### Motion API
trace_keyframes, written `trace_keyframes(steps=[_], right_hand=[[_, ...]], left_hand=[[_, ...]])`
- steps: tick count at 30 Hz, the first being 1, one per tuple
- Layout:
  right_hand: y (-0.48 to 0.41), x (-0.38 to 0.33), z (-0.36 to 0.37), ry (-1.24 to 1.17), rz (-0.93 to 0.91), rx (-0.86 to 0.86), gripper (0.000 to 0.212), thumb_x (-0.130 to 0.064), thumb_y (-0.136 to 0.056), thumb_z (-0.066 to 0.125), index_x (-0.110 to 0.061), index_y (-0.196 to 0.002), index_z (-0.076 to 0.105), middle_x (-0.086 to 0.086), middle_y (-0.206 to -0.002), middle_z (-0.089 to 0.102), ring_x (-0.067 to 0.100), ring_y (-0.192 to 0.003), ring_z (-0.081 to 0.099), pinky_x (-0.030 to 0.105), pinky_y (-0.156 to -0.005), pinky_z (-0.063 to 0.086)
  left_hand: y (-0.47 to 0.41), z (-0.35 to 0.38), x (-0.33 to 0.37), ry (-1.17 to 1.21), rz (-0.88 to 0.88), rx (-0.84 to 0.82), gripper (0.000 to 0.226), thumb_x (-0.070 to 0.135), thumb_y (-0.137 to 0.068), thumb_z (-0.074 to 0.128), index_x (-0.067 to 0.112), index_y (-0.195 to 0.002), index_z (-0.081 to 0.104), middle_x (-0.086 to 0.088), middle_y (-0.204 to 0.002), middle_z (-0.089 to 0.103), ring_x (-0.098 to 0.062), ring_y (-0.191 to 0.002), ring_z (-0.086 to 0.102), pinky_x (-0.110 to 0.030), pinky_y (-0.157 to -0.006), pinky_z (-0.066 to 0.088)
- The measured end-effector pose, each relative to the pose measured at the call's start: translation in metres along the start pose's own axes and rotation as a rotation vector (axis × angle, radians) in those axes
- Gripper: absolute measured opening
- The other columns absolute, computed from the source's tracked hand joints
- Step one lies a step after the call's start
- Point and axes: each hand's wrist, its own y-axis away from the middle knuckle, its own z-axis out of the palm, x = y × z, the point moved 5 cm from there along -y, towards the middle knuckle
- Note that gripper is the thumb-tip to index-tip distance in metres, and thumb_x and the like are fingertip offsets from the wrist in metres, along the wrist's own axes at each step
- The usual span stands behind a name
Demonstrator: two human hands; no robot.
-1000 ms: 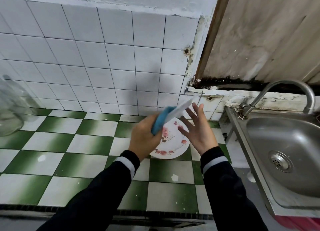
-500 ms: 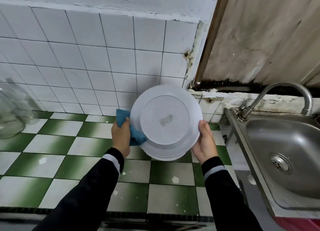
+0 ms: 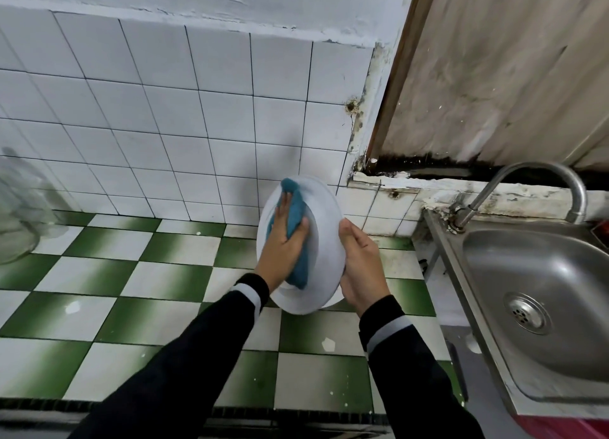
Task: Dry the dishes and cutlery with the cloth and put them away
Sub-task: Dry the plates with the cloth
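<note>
plate: white plate (image 3: 324, 207), held on edge in the air, underside twd camera; over back-right part of the worktop (image 3: 158, 280), near the edge by the sink.
cloth: blue cloth (image 3: 296, 207), bunched, pressed flat vs plate underside, runs from top rim down to approx the foot ring.
L hand: left hand (image 3: 280, 250) closed round the cloth, thumb + fingers curled over it, pushing it onto the plate.
R hand: right hand (image 3: 362, 267) clamps plate's right rim, thumb on the near side, fingers wrapped behind, out of sight.
blocked: cloth + L hand cover left half of underside; plate's top face turned away, not visible.
sleeves: black w/ white cuff bands, both arms.
worktop: green/white checker tiles, some white specks.
wall: white tiles (image 3: 164, 125) behind, dark staining at the right corner.
sink: steel sink (image 3: 527, 267) just right of worktop's right edge, drain (image 3: 527, 313) in basin, curved tap (image 3: 540, 171) at back.
jar: clear glass jar (image 3: 16, 214) at worktop's far-left back, well apart from plate, blurred.
</note>
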Motion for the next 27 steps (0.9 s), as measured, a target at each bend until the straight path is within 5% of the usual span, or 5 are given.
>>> trace_keyframes(steps=[7, 12, 18, 22, 27], right_hand=[[-0.005, -0.004, 0.001, 0.014, -0.035, -0.042, 0.028, -0.019, -0.106, 0.043, -0.011, -0.104, 0.070, 0.005, -0.096, 0.075, 0.017, -0.092, 0.069, 0.025, -0.078, 0.058], [-0.003, -0.013, 0.004, 0.134, -0.101, -0.082, 0.028, -0.023, -0.105, 0.046, -0.009, -0.104, 0.071, 0.012, -0.102, 0.073, 0.022, -0.092, 0.066, 0.036, -0.086, 0.056], [-0.006, -0.007, 0.010, 0.090, -0.116, -0.049, 0.028, -0.020, -0.106, 0.045, -0.009, -0.102, 0.071, 0.013, -0.103, 0.070, 0.021, -0.100, 0.062, 0.039, -0.096, 0.050], [-0.003, -0.010, 0.003, 0.142, -0.153, -0.050, 0.028, -0.022, -0.105, 0.047, -0.010, -0.095, 0.071, 0.006, -0.089, 0.069, 0.018, -0.082, 0.059, 0.033, -0.078, 0.051], [-0.004, -0.019, -0.013, -0.133, -0.117, 0.058, 0.022, -0.018, -0.103, 0.051, -0.007, -0.104, 0.069, 0.003, -0.094, 0.075, 0.018, -0.087, 0.068, 0.034, -0.084, 0.059]], left_hand=[[0.022, 0.032, 0.027, -0.235, 0.318, -0.174, 0.058, 0.041, -0.100, 0.036, 0.048, -0.147, 0.003, 0.021, -0.162, -0.003, -0.004, -0.149, -0.011, -0.037, -0.123, -0.004], [-0.009, -0.002, 0.026, -0.148, 0.121, 0.059, 0.057, 0.033, -0.104, 0.041, 0.034, -0.155, 0.014, 0.009, -0.164, 0.012, -0.014, -0.151, 0.004, -0.046, -0.124, 0.008], [0.009, 0.020, 0.038, -0.283, 0.386, -0.088, 0.061, 0.037, -0.098, 0.043, 0.031, -0.154, 0.020, 0.013, -0.163, 0.012, -0.009, -0.151, -0.002, -0.037, -0.124, 0.001], [-0.013, -0.009, 0.021, -0.028, 0.135, 0.111, 0.057, 0.041, -0.096, 0.050, 0.050, -0.148, 0.027, 0.010, -0.157, 0.033, -0.015, -0.144, 0.030, -0.046, -0.120, 0.025], [-0.013, -0.028, -0.022, 0.083, -0.098, 0.070, 0.056, 0.033, -0.102, 0.049, 0.031, -0.153, 0.028, 0.004, -0.149, 0.044, -0.019, -0.134, 0.044, -0.042, -0.114, 0.035]])
